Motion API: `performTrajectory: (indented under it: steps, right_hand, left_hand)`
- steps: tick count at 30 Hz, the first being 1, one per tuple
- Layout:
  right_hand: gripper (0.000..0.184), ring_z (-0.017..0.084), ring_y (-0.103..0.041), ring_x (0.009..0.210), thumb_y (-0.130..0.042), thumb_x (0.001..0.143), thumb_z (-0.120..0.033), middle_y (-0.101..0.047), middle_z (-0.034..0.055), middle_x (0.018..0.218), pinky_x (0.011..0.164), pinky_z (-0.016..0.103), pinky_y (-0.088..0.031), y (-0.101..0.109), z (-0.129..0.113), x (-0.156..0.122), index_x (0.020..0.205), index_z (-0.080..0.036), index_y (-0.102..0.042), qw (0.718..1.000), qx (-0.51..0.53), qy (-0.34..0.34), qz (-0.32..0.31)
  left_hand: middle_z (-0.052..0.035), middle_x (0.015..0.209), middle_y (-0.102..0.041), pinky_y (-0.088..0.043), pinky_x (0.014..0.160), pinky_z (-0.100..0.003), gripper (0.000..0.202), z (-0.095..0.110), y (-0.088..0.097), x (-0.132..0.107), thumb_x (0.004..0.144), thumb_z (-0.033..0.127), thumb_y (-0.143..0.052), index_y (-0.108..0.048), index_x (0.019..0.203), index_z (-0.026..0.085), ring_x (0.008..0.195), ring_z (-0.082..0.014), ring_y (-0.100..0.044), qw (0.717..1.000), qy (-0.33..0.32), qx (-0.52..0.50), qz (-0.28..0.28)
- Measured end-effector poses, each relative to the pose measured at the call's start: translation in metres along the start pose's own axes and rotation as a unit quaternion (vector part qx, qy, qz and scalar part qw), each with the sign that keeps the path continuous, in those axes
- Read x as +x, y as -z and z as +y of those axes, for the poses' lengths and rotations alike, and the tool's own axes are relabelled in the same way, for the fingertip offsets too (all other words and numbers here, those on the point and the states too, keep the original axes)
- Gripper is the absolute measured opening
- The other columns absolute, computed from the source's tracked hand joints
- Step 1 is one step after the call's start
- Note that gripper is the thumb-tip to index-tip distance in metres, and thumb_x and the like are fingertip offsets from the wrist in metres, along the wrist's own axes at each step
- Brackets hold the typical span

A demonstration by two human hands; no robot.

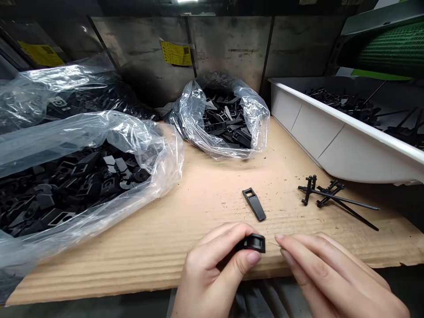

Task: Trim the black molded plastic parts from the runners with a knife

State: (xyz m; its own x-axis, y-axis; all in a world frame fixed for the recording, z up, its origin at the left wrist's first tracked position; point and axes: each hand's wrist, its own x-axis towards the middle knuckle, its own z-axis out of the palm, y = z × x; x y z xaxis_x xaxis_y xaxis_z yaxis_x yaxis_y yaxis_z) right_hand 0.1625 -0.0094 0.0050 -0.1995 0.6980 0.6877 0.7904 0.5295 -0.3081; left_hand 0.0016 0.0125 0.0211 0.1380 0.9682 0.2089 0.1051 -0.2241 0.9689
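My left hand (215,269) grips a small black plastic part (254,242) between thumb and fingers; an opening in its end faces right. Just right of it, my right hand (327,269) is closed in a pinch. A faint thin sliver seems to stick out from its fingertips, too small to name. The two hands are apart. Beyond them on the cardboard lies a loose black tapered plastic piece (255,205) with a square hole at its wider end. Farther right rest several black plastic sprues (326,194) with long thin stems.
Left on the cardboard (205,190) lies an open clear bag (165,163) of black parts, with another bag (76,84) behind it. A third bag (198,128) of black pieces stands at the back middle. A white tray (304,119) of black stemmed pieces occupies the right.
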Motion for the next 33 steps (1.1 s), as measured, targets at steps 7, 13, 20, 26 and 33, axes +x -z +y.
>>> performTrajectory:
  steps: [7,13,20,26,33]
  right_hand:
    - [0.023,0.017,-0.063,0.070,-0.045,0.085,-0.013,-0.068,0.0030,0.081,0.061,0.028,-0.045,0.000,0.002,-0.001,0.103,-0.021,-0.056,0.999,0.016,-0.009,-0.027]
    - [0.026,0.017,-0.064,0.076,-0.048,0.084,-0.010,-0.068,0.0060,0.087,0.070,0.026,-0.047,0.005,0.007,0.003,0.109,-0.017,-0.051,0.996,0.031,0.041,-0.067]
    - [0.024,0.013,-0.064,0.068,-0.049,0.082,-0.006,-0.064,0.0018,0.073,0.063,0.019,-0.050,0.007,0.007,0.011,0.102,-0.018,-0.054,0.984,0.144,0.003,-0.108]
    - [0.020,0.010,-0.062,0.062,-0.045,0.084,-0.010,-0.058,-0.0039,0.062,0.058,0.014,-0.049,0.018,0.005,0.020,0.072,-0.021,-0.058,0.936,0.245,-0.093,-0.236]
    - [0.018,0.011,-0.062,0.066,-0.048,0.082,-0.008,-0.061,-0.0027,0.070,0.057,0.016,-0.048,0.018,0.009,0.018,0.087,-0.023,-0.058,0.950,0.237,-0.068,-0.189]
  left_hand:
    - [0.0057,0.083,-0.069,-0.047,0.072,-0.013,0.020,-0.001,0.001,-0.004,0.075,0.009,-0.064,-0.069,0.084,0.026,0.079,-0.0118,-0.063,1.000,0.007,0.006,0.001]
    - [0.0071,0.076,-0.069,-0.047,0.067,-0.013,0.022,0.000,-0.001,-0.003,0.075,0.009,-0.064,-0.070,0.085,0.028,0.071,-0.0109,-0.062,1.000,0.002,-0.009,-0.003]
    - [0.0046,0.080,-0.070,-0.048,0.068,-0.018,0.022,-0.001,0.000,-0.003,0.078,0.010,-0.061,-0.070,0.086,0.028,0.073,-0.0136,-0.063,1.000,-0.018,0.006,-0.003]
    - [0.0019,0.090,-0.069,-0.047,0.079,-0.021,0.027,-0.004,0.004,-0.005,0.079,0.006,-0.059,-0.069,0.092,0.027,0.087,-0.0165,-0.063,0.997,-0.067,0.023,-0.031]
    - [0.0013,0.090,-0.069,-0.047,0.079,-0.021,0.028,-0.007,0.006,-0.005,0.080,0.006,-0.059,-0.068,0.094,0.027,0.087,-0.0162,-0.063,0.993,-0.101,0.037,-0.053]
